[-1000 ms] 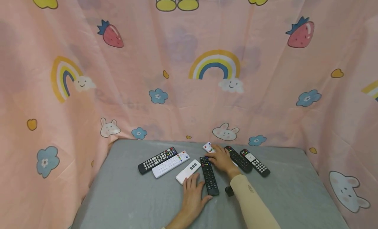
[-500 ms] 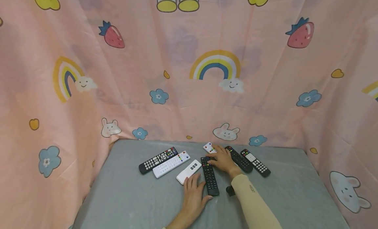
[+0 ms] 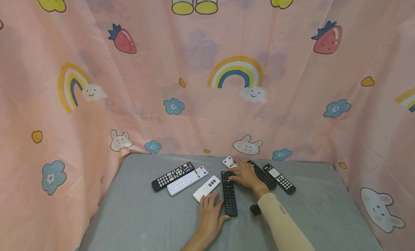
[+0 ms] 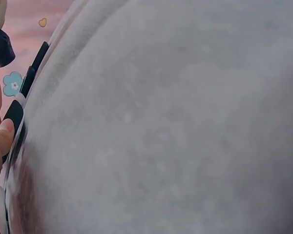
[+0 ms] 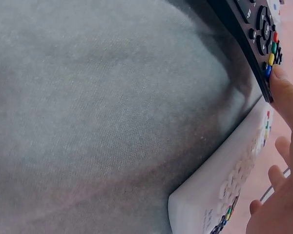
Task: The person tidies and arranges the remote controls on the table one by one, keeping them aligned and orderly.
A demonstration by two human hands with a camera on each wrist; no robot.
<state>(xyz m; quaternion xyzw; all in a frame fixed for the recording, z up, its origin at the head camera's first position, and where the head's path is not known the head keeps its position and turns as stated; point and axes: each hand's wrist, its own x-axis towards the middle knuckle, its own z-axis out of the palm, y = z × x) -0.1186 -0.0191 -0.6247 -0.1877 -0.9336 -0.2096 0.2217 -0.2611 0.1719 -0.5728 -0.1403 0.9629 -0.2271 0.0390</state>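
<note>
In the head view a black remote control (image 3: 229, 197) lies lengthwise between my hands. My right hand (image 3: 244, 175) pinches its far end. The right wrist view shows the thumb (image 5: 283, 87) on that remote beside the coloured buttons, the other fingers loosely bent. Partly under this hand lies a white remote with coloured buttons (image 3: 228, 162). My left hand (image 3: 209, 216) rests at the near end with fingers fairly straight, its thumb against the black remote's lower edge. Its fingertips are close by a small white remote (image 3: 206, 188). In the left wrist view the thumb (image 4: 6, 131) touches the black remote's end.
On the left, a black remote (image 3: 173, 176) and a white one (image 3: 188, 180) lie side by side at a slant. Two more black remotes (image 3: 263, 175) (image 3: 280, 178) lie right of my right hand. Behind the grey-covered table (image 3: 136, 218) hangs a pink patterned curtain (image 3: 194, 125).
The black remote's near end has swung slightly left and toward me, so it lies straighter. My left thumb moved left with it, and my right forearm shifted a little to the right.
</note>
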